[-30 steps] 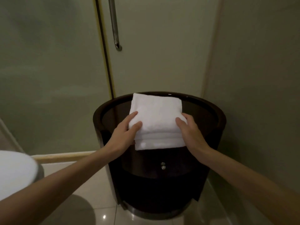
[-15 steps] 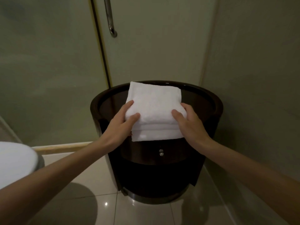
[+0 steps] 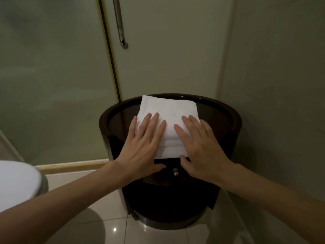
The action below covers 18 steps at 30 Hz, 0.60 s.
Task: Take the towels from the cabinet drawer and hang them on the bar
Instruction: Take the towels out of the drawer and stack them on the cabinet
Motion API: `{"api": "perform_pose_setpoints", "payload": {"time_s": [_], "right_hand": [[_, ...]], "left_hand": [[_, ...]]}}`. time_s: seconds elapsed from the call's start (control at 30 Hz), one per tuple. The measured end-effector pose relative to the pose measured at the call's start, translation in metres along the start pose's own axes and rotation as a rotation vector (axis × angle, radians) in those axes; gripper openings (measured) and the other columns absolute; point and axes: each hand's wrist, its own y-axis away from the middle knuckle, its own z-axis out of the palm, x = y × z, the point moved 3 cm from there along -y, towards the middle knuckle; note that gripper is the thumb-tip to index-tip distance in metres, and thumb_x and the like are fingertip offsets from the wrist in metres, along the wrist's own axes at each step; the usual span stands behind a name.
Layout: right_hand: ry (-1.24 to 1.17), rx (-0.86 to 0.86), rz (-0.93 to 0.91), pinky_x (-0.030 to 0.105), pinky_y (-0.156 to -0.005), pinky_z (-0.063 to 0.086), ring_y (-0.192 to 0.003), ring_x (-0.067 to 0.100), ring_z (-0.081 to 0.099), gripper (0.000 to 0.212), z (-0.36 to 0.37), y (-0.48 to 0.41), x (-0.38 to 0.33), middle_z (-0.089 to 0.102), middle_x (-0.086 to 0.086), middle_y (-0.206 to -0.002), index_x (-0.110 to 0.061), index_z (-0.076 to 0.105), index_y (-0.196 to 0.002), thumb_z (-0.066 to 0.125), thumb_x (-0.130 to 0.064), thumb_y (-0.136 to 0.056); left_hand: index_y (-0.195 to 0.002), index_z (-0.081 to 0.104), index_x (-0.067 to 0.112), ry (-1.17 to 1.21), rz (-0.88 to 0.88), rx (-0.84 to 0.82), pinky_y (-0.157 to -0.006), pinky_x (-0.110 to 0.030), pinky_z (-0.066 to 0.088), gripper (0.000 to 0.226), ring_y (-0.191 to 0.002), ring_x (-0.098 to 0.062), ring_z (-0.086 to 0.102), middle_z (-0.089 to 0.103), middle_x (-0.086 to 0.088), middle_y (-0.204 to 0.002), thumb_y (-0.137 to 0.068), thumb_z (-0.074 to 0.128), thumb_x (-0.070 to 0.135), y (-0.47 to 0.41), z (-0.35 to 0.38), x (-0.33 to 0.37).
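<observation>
As the stack of folded white towels [image 3: 169,110] lies atop the round dark cabinet [image 3: 230,120], we see the left hand [image 3: 140,148] and the right hand [image 3: 202,148] resting flat on it, fingers straight and spread, thumbs below its front edge, above the cabinet's drawer knob [image 3: 175,172].

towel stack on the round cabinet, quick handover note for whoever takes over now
Left hand: open, flat on the stack of folded white towels.
Right hand: open, flat on the same stack.
Done: towels are out of the drawer, lying on top of the dark round wooden cabinet.
To do: lift them and hang them on the metal bar above.
</observation>
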Motion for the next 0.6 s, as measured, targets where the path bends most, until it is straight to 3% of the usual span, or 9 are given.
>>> {"api": "perform_pose_setpoints", "payload": {"time_s": [0.17, 0.37, 0.6], "right_hand": [[0.117, -0.009, 0.002, 0.058, -0.113, 0.022, -0.140, 0.043, 0.025, 0.100, 0.009, -0.004, -0.002, 0.028, 0.025, -0.150, -0.008, 0.028, -0.145, 0.078, -0.026, -0.060], [0.187, 0.034, 0.032, 0.060, -0.110, 0.025, -0.137, 0.047, 0.028, 0.114, 0.018, -0.010, -0.006, 0.028, 0.028, -0.148, -0.005, 0.023, -0.147, 0.083, -0.029, -0.053], [0.206, 0.089, 0.019, 0.059, -0.107, 0.030, -0.131, 0.045, 0.035, 0.103, 0.019, -0.009, -0.008, 0.035, 0.027, -0.143, -0.006, 0.027, -0.145, 0.078, -0.031, -0.059]], "left_hand": [[-0.147, 0.020, 0.008, -0.089, 0.018, 0.005, -0.112, -0.060, 0.019, 0.125, -0.133, -0.045, 0.030, 0.035, -0.027, -0.143, -0.048, 0.083, 0.052, -0.010, 0.007, 0.000], [-0.147, 0.004, 0.012, -0.112, -0.016, -0.023, -0.101, -0.059, 0.037, 0.130, -0.121, -0.044, 0.041, 0.030, -0.026, -0.135, -0.049, 0.085, 0.041, -0.016, 0.013, 0.001], [-0.141, 0.029, 0.010, -0.075, -0.031, 0.044, -0.090, -0.050, 0.045, 0.111, -0.108, -0.037, 0.047, 0.042, -0.020, -0.124, -0.051, 0.085, 0.041, -0.015, 0.009, -0.002]]}}
